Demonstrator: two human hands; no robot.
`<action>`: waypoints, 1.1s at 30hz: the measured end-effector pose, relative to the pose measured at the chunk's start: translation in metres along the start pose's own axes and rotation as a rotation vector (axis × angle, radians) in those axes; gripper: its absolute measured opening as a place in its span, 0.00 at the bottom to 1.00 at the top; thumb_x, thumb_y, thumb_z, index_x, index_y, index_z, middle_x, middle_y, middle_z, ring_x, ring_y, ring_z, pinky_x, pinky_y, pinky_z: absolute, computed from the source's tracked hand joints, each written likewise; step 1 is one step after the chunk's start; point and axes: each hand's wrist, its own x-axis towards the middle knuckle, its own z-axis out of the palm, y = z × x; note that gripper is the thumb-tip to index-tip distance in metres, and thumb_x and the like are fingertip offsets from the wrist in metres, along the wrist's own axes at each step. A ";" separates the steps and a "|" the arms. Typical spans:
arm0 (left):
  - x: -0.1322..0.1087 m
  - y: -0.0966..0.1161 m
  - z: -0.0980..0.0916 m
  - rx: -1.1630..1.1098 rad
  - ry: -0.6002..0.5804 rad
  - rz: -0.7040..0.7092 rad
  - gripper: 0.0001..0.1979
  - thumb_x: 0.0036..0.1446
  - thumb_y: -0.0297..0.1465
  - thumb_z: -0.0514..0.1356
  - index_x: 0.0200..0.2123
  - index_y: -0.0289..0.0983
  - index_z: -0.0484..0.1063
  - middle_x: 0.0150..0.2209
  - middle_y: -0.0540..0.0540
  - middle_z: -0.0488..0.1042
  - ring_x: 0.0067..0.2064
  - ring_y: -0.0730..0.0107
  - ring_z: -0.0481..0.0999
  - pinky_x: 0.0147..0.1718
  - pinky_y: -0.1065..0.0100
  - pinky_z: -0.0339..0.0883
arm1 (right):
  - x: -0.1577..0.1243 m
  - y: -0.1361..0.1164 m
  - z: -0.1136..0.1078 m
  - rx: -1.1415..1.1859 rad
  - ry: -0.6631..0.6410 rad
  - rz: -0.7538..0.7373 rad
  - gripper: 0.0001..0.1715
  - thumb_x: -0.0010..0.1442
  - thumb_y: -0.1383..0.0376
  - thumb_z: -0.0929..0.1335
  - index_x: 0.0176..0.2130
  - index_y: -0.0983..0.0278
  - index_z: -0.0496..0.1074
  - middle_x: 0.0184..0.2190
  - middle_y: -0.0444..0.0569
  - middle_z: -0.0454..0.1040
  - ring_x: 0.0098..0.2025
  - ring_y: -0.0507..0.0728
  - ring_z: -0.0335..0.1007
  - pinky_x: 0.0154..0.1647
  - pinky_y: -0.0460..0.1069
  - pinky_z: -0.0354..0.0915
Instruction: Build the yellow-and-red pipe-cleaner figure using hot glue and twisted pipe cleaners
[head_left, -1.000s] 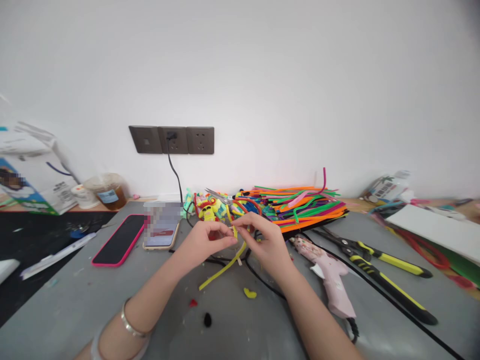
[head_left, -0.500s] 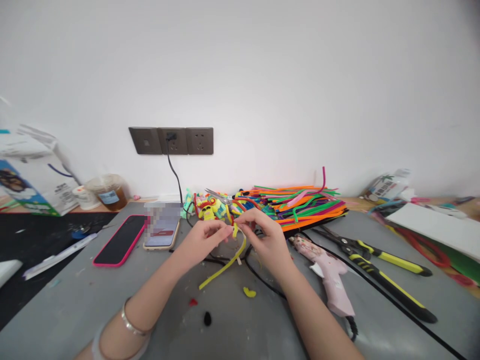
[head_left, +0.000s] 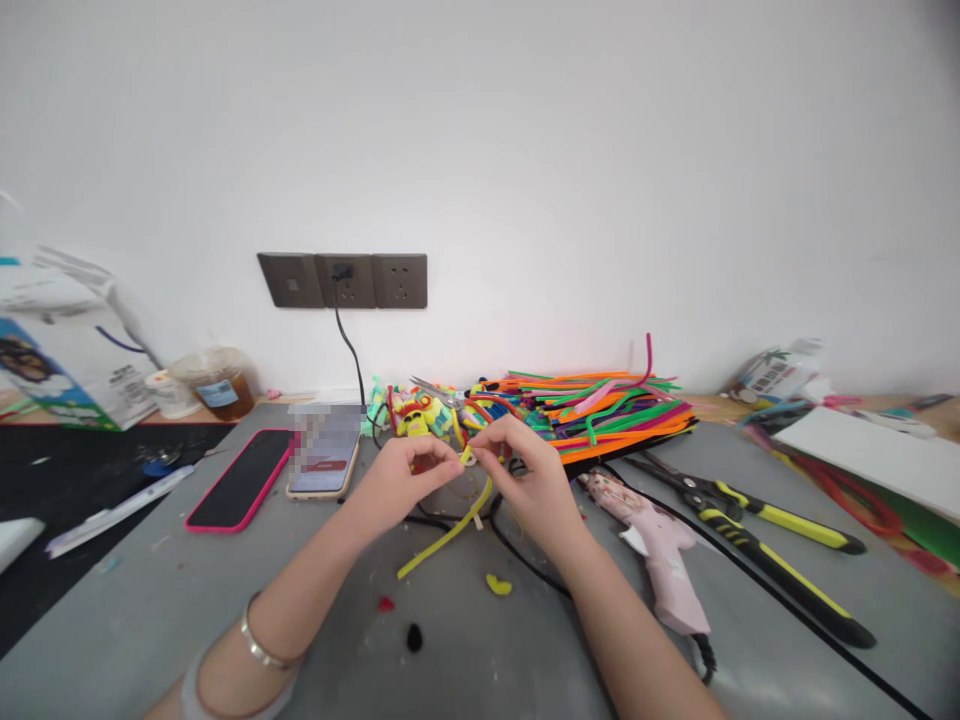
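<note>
1. Yellow strip (head_left: 448,545): soft-looking, matt.
2. Glue gun (head_left: 667,565): smooth pink plastic.
3. Bangle (head_left: 259,648): shiny silvery metal.
4. Shears (head_left: 691,487): metal blades, plastic-looking grips.
5. Tabletop (head_left: 337,665): smooth, faint sheen.
6. Drink cup (head_left: 237,394): clear, thin plastic.

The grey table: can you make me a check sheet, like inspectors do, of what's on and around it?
Surface: flat grey tabletop bearing a small curved yellow scrap.
Job's things: tiny yellow piece at the fingertips; long thin yellow strip curving below. Whether they join: cannot tell.
Clutter: multicoloured heap of thin fuzzy stems; pale pink glue gun; long black-and-yellow cutters; black phone with pink rim.
Hands: bare left hand and bare right hand, each pinching at the tiny yellow piece.
Cables: thin black cord plugged into the wall socket; short black cord from the glue gun.
Surroundings: plain white wall; dark rectangular socket panel; clear plastic cup with brown drink.
</note>
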 end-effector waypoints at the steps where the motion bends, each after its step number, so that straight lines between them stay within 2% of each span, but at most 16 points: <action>1: 0.000 -0.001 -0.001 0.015 0.021 0.014 0.15 0.57 0.41 0.62 0.28 0.35 0.73 0.26 0.52 0.68 0.27 0.74 0.62 0.28 0.71 0.55 | 0.000 0.000 0.000 -0.003 0.003 0.016 0.07 0.64 0.72 0.66 0.34 0.60 0.70 0.30 0.44 0.69 0.31 0.54 0.64 0.32 0.48 0.60; 6: -0.001 -0.004 -0.001 -0.012 0.171 0.089 0.14 0.57 0.41 0.62 0.30 0.35 0.75 0.29 0.49 0.72 0.32 0.70 0.68 0.33 0.70 0.61 | -0.001 -0.002 0.003 0.000 0.013 0.080 0.07 0.65 0.69 0.65 0.33 0.61 0.69 0.29 0.44 0.68 0.29 0.53 0.62 0.30 0.48 0.58; 10: -0.001 -0.002 0.007 -0.120 0.289 0.116 0.12 0.56 0.39 0.64 0.29 0.35 0.75 0.30 0.48 0.75 0.36 0.68 0.71 0.38 0.70 0.63 | -0.002 -0.006 0.010 0.049 0.016 0.124 0.07 0.64 0.68 0.65 0.32 0.61 0.69 0.27 0.43 0.68 0.28 0.53 0.61 0.29 0.48 0.58; 15: -0.003 0.001 0.019 -0.312 0.420 0.039 0.13 0.51 0.41 0.67 0.29 0.36 0.75 0.30 0.49 0.75 0.32 0.71 0.69 0.33 0.71 0.62 | -0.005 -0.008 0.023 0.184 0.046 0.200 0.08 0.63 0.63 0.66 0.31 0.61 0.69 0.24 0.42 0.67 0.26 0.52 0.59 0.27 0.48 0.58; 19: -0.002 0.002 0.015 -0.330 0.343 0.002 0.16 0.49 0.43 0.68 0.27 0.35 0.75 0.28 0.49 0.74 0.27 0.75 0.64 0.27 0.72 0.58 | -0.007 -0.004 0.026 0.310 0.067 0.304 0.10 0.64 0.58 0.66 0.34 0.61 0.68 0.27 0.44 0.67 0.27 0.53 0.61 0.28 0.48 0.59; 21: -0.001 0.001 0.008 -0.295 0.293 -0.003 0.18 0.51 0.45 0.66 0.28 0.34 0.76 0.28 0.49 0.74 0.26 0.76 0.63 0.25 0.72 0.56 | -0.007 -0.003 0.023 0.311 0.083 0.308 0.10 0.65 0.58 0.66 0.35 0.62 0.68 0.28 0.44 0.67 0.28 0.53 0.62 0.29 0.48 0.60; 25: 0.000 0.000 -0.005 -0.166 0.231 0.024 0.18 0.56 0.45 0.63 0.33 0.35 0.78 0.28 0.49 0.74 0.29 0.74 0.66 0.28 0.72 0.58 | -0.004 -0.003 0.013 0.131 0.073 0.180 0.08 0.67 0.63 0.64 0.35 0.61 0.69 0.29 0.45 0.67 0.30 0.54 0.61 0.31 0.48 0.59; 29: 0.001 -0.001 -0.008 -0.051 0.105 0.054 0.15 0.56 0.42 0.64 0.31 0.35 0.77 0.30 0.48 0.75 0.34 0.70 0.70 0.34 0.70 0.62 | -0.002 -0.005 0.006 0.023 0.002 0.058 0.09 0.67 0.69 0.63 0.34 0.61 0.69 0.30 0.46 0.68 0.31 0.54 0.62 0.31 0.48 0.58; 33: 0.001 -0.001 -0.009 0.006 0.015 0.016 0.15 0.55 0.42 0.64 0.30 0.35 0.76 0.29 0.48 0.73 0.32 0.70 0.68 0.32 0.70 0.61 | -0.001 -0.004 0.003 0.006 -0.021 0.018 0.08 0.67 0.71 0.63 0.36 0.60 0.69 0.31 0.46 0.67 0.33 0.55 0.62 0.31 0.48 0.59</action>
